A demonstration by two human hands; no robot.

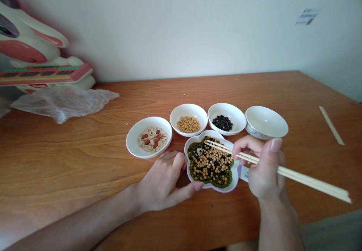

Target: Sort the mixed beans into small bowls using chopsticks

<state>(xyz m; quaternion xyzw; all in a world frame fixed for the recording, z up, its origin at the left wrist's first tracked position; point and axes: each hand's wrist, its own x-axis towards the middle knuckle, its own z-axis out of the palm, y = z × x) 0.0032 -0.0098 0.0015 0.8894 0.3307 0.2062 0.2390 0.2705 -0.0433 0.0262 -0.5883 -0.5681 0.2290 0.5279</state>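
Observation:
My right hand (266, 168) is closed around a pair of light wooden chopsticks (311, 183). Their tips are at the mixed beans in a white flower-shaped dish (234, 181); whether a bean is pinched between them I cannot tell. Yellow soybeans (210, 158), black beans and small green beans lie mixed in it. My left hand (166, 179) grips the dish's left side, its curled fingers beside the wall and the thumb at the front rim. Behind the dish are a white bowl of soybeans (188, 124) and another bowl of black beans (223, 123).
A bowl of peanuts (152, 140) stands left of the dish; an empty white bowl (267, 123) is at right. A pale stick (331, 126) lies far right. A toy keyboard with an animal figure (42, 74) and a clear plastic bag (65, 102) occupy the left back.

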